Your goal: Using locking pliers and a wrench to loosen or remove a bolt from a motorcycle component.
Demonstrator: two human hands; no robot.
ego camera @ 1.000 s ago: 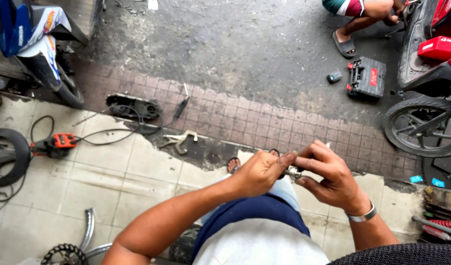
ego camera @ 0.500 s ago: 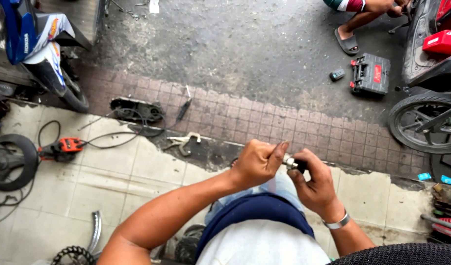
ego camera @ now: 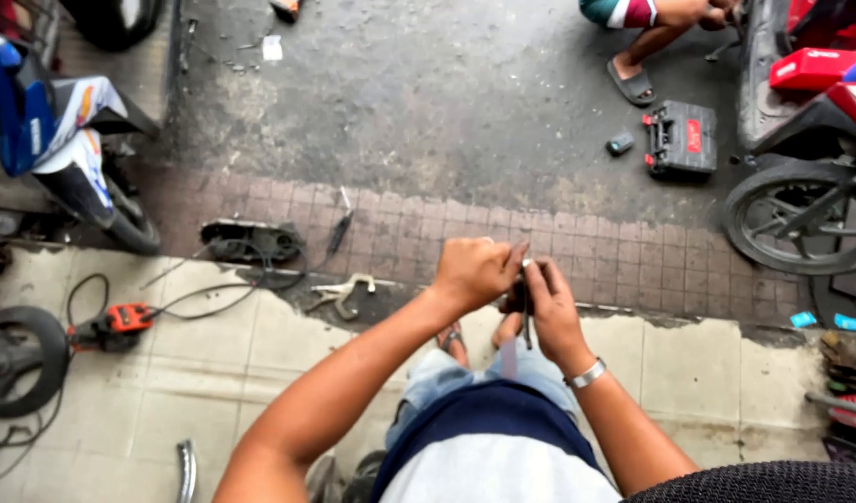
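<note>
Head view: both hands meet in front of the torso, above the knees. Left hand (ego camera: 472, 272) curled shut, fingertips pinching the top of a small dark part (ego camera: 518, 296); right hand (ego camera: 551, 312) wraps it from the other side, thumb pressed along it. Part sits between the two hands, long axis roughly vertical in frame, a thin stem poking down below the right palm. Both hands equally close; can't tell what the part is exactly. Metal wristband (ego camera: 586, 374) on right wrist. Below: pale tiled floor (ego camera: 688, 363), then a brick strip with a dark engine cover (ego camera: 251, 240) and a screwdriver (ego camera: 337, 233). Orange power tool (ego camera: 121, 321) at left. Further out: grey concrete, black tool case (ego camera: 681, 140), another person's sandalled foot (ego camera: 631, 79), motorcycles either side.
</note>
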